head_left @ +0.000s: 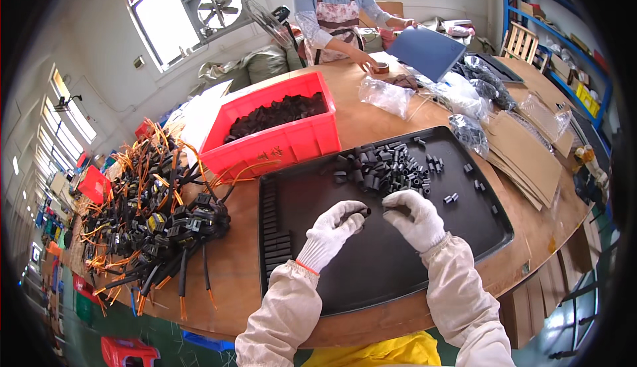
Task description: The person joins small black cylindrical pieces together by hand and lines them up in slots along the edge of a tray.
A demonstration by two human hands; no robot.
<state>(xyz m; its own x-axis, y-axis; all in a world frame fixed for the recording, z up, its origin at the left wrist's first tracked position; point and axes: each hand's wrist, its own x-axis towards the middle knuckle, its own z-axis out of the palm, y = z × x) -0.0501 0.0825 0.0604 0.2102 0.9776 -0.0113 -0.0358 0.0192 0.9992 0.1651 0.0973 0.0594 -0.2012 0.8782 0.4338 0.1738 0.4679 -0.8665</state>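
Both my hands wear white knitted gloves and hover over a large black tray (371, 287). Between the thumb and fingers of my left hand (328, 234) is a short black tube (358, 213), its round end turned toward my right hand (418, 220). The fingers of that right hand are curled toward the thumb, close beside the tube; whatever they pinch, if anything, is hidden. Just beyond my hands lies a loose pile of black tubes and shiny small cylinders (391, 168). Along the tray's left side, black tubes (277, 247) lie in a neat column.
A red bin (272, 135) of black pieces stands behind the tray. Bundled black and orange cables (159, 221) cover the table's left. Cardboard sheets (524, 155) and plastic bags (471, 98) lie at right. Across the table, a person (338, 15) holds a blue panel (426, 52).
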